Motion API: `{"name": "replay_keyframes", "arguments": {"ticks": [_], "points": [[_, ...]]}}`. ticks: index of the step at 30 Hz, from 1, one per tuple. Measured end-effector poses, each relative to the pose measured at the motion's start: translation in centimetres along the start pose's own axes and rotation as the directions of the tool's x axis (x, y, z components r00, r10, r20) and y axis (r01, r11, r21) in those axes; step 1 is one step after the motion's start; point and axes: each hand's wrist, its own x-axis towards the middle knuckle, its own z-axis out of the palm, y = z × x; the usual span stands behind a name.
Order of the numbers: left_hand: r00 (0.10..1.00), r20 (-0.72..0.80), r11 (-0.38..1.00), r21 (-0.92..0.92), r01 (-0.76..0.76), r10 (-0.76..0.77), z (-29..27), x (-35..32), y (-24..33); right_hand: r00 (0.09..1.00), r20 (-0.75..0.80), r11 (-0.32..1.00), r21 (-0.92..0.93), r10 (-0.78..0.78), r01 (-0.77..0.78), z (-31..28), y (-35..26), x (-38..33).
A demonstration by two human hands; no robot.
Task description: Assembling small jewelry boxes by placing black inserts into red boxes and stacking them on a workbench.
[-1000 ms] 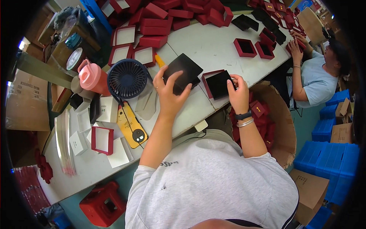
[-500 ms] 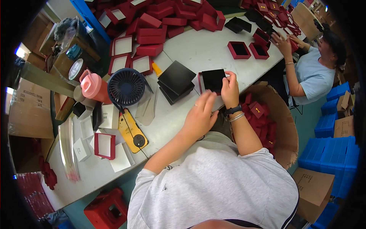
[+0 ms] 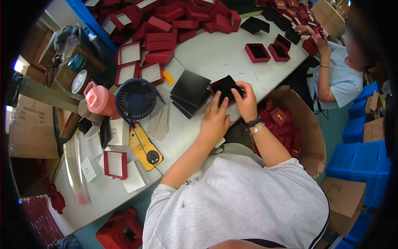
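Observation:
A black insert (image 3: pixel 229 84) lies tilted over a red box (image 3: pixel 213 87), whose wall shows at its left side. My right hand (image 3: pixel 247 101) is closed on the insert's right edge, thumb and fingers bent over it. With fingers stretched and apart, my left hand (image 3: pixel 214 118) touches the insert's near edge with its fingertips. To the left lies a stack of flat black square pieces (image 3: pixel 190 88). What lies under the insert is hidden.
A dark blue fan (image 3: pixel 136 98), a pink jug (image 3: pixel 98 99) and a yellow phone (image 3: pixel 143 147) stand or lie at left. Red boxes (image 3: pixel 159 41) are piled behind. A carton (image 3: pixel 317 137) of red boxes is at right. A co-worker (image 3: pixel 340 72) handles a red box.
The black insert has turned and tilted over the red box. My left fingers have come onto its near edge, and my right fingers have shifted on it. The co-worker's hands have moved.

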Motion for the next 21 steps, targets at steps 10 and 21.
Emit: {"name": "replay_keyframes", "arguments": {"ticks": [10,21], "points": [[0.993,-0.074,0.985,0.151,-0.082,0.094,-0.1,0.4,0.4,0.968,0.224,0.969,-0.190,-0.112,0.156,-2.1,-0.7,-0.8],[0.990,-0.063,0.983,0.143,-0.117,0.127,0.3,0.4,-0.6,0.790,0.597,0.810,-0.392,-0.137,0.436,-2.7,-1.3,2.2]]}}
